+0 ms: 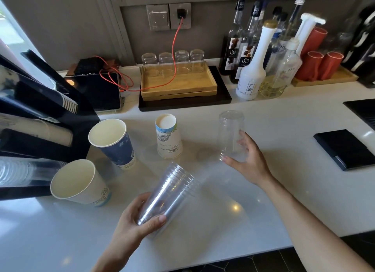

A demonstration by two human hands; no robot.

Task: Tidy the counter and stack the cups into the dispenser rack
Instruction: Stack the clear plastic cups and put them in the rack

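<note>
Syrup bottles stand beside a wooden tray (holding upturned glasses).

The rack is cut off at the left edge, the print on the bottles is too blurred to read, and both forearms leave the bottom edge.

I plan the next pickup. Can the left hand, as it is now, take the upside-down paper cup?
Probably not yet: the left hand is closed around the stack of clear cups. Otherwise the way to the upside-down paper cup looks free.
</note>
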